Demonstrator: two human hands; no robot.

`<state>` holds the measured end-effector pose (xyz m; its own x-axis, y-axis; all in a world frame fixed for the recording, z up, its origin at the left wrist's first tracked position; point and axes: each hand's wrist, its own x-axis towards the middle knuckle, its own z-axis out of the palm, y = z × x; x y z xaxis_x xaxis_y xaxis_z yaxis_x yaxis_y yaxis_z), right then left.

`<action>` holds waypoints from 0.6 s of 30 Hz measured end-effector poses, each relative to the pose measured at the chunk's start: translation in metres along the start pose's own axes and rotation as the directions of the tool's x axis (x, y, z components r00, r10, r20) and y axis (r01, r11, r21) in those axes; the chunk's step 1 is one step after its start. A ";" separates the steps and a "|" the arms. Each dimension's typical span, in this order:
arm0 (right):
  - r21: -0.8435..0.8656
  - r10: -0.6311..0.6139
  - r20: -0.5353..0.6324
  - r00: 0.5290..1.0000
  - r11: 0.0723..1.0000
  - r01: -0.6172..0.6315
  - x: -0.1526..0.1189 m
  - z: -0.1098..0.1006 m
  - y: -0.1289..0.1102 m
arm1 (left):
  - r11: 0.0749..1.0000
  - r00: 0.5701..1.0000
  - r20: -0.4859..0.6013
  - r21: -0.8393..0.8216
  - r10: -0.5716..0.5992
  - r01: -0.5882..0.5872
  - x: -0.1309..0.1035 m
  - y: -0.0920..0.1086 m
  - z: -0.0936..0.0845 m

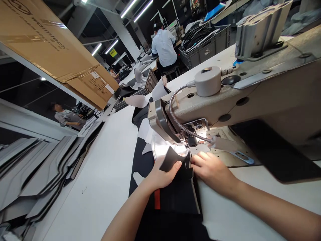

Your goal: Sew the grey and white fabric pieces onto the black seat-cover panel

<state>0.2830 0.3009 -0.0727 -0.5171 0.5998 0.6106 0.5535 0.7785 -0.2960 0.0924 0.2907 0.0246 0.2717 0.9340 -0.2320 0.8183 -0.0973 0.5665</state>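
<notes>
My left hand (pixel 163 172) pinches a folded edge of black fabric (pixel 175 195), and a grey flap (pixel 172 159) of it stands up past the thumb. My right hand (pixel 209 169) is closed at the fabric's right edge, just in front of the presser foot; whatever lies between its fingers is hidden. The sewing machine (pixel 195 103) stands over the work, its lamp on a bendy metal neck (pixel 177 115) lighting the needle area. White and black pieces of the fabric pass under and behind the machine head. A red strip (pixel 157 199) shows below my left wrist.
Stacked grey panels (pixel 50 160) lie along the left of the white table (pixel 107 160). A black phone (pixel 276 150) leans against the machine at right. A cardboard box (pixel 57 50) sits upper left. Behind are crates (pixel 205 50), a seated co-worker (pixel 164 47) and another person (pixel 67 115).
</notes>
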 end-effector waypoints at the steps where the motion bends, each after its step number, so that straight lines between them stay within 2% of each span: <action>1: 0.007 0.018 -0.009 1.000 1.000 -0.018 0.000 -0.002 0.004 | 1.000 1.000 0.023 0.007 0.009 -0.009 0.000 0.001 0.000; 4: 0.122 0.074 -0.059 0.995 0.990 -0.067 0.001 -0.009 0.009 | 0.999 1.000 -0.012 -0.040 0.011 -0.012 0.001 -0.003 -0.002; 7: 0.218 0.046 -0.070 0.997 0.976 -0.029 0.000 -0.010 -0.005 | 0.996 0.995 -0.101 -0.088 -0.022 0.013 0.002 -0.007 -0.003; 8: 0.231 0.000 -0.038 0.999 0.973 0.008 0.000 -0.008 -0.014 | 0.996 0.994 -0.109 -0.081 -0.029 0.020 0.002 -0.006 -0.003; 10: 0.264 -0.136 0.098 0.986 0.959 0.106 -0.001 -0.002 -0.036 | 0.999 0.995 -0.096 -0.019 -0.031 0.029 0.002 -0.002 -0.002; 12: 0.328 -0.284 0.240 0.928 0.924 0.198 -0.003 0.002 -0.055 | 0.993 0.999 -0.040 0.116 0.025 -0.021 0.002 0.004 0.002; 14: 0.396 -0.393 0.267 0.880 0.877 0.271 -0.004 0.002 -0.064 | 0.943 0.987 0.070 0.293 0.144 -0.159 0.001 0.007 0.007; 16: 0.422 -0.434 0.229 0.871 0.851 0.313 -0.007 -0.004 -0.058 | 0.856 0.952 0.174 0.420 0.250 -0.302 0.000 0.006 0.012; 18: 0.372 -0.400 0.190 0.897 0.875 0.311 -0.012 -0.015 -0.044 | 0.807 0.934 0.203 0.470 0.295 -0.358 -0.001 0.001 0.015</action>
<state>0.2746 0.2569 -0.0560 -0.8089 0.2618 0.5265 0.0803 0.9362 -0.3422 0.1003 0.2847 0.0136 0.5983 0.7733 -0.2100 0.8012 -0.5741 0.1687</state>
